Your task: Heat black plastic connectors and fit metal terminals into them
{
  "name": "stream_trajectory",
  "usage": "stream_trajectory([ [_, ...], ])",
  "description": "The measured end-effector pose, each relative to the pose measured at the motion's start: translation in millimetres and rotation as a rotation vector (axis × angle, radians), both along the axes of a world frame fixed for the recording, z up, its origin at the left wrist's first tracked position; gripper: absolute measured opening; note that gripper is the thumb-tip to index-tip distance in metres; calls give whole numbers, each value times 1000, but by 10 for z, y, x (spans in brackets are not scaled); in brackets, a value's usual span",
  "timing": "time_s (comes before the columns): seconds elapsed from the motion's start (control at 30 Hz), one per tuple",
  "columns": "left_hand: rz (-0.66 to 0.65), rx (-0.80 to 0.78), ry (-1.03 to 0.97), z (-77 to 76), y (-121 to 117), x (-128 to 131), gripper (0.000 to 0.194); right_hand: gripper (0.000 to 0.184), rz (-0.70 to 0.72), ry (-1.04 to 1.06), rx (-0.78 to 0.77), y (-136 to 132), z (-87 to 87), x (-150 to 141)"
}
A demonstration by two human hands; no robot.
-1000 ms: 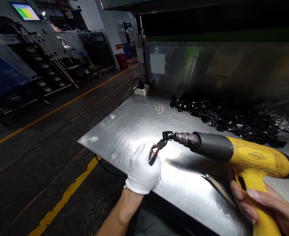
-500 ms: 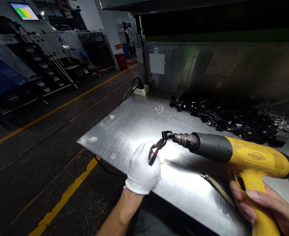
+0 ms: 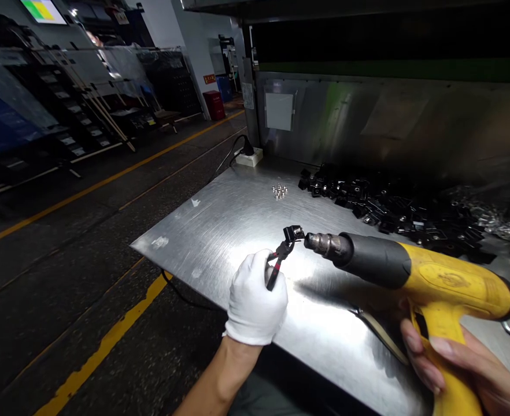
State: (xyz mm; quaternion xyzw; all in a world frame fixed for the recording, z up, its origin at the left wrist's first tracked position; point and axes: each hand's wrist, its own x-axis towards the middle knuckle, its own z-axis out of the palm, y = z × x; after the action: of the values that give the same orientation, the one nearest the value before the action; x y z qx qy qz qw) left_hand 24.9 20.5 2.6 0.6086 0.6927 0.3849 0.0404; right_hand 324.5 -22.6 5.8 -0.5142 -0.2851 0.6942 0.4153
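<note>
My left hand (image 3: pixel 257 297), in a white glove, is closed around the handles of dark pliers (image 3: pixel 282 253) with red marks. Their jaws hold a small black part (image 3: pixel 291 233) with a shiny metal piece on its right side. My bare right hand (image 3: pixel 463 358) grips the handle of a yellow heat gun (image 3: pixel 450 280). The heat gun's stepped metal nozzle (image 3: pixel 324 242) points left, its tip close beside the black part. Whether the tip touches the part I cannot tell.
The metal table (image 3: pixel 220 231) carries a small cluster of silver pieces (image 3: pixel 280 191), a heap of black parts (image 3: pixel 394 208) and shiny pieces (image 3: pixel 498 216) at right. A tool with a pale handle (image 3: pixel 383 335) lies under the heat gun. A power strip (image 3: pixel 249 157) sits at the back corner.
The pliers and black part have tilted and risen slightly, while my gloved hand has shifted a little right. The heat gun is nearly where it was. The view has moved slightly.
</note>
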Motion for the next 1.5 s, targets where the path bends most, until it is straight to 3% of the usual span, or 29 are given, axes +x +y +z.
stream_trajectory([
  [0.5,32,-26,55,-21,-15,91,19,35,21,-7,14,3,15,-5],
  [0.73,45,-23,66,-33,-18,109,16,35,114,-2,-1,14,-30,52],
  [1.2,58,-50,80,-38,-8,128,16,38,16,-2,12,-1,16,-8],
  [1.33,-80,-34,-71,56,-35,-24,21,41,-19,23,15,-3,18,0],
  [1.5,-346,-227,-384,228,-98,-446,15,36,53,44,-1,4,-95,52],
])
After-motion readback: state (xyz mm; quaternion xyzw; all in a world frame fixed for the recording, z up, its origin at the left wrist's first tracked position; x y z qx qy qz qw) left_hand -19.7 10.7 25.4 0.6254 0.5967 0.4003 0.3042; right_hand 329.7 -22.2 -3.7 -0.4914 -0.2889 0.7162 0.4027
